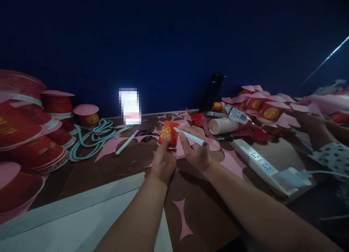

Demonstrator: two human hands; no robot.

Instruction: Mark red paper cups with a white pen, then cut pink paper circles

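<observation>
A red paper cup [172, 137] with yellow lettering is held in my left hand [164, 163], the thumb across its printed side. My right hand [197, 150] grips a white marker [193, 138], its tip at the right side of the cup and its dark end pointing right. The fingers of both hands are closed around what they hold. Pink paper scraps [182, 220] lie under and around the hands. To the left rests a second white marker [126, 143], and dark-handled scissors [148, 135] lie partly hidden behind the cup.
Red cups with pink paper tops [86, 114] crowd the left; more red cups [270, 112] are piled at right. A coiled pale-blue cable [91, 137], a stack of paper cups [223, 126], a black bottle [214, 90] and a power strip [261, 166] surround the workspace. Another person's arm [316, 130] reaches in at right.
</observation>
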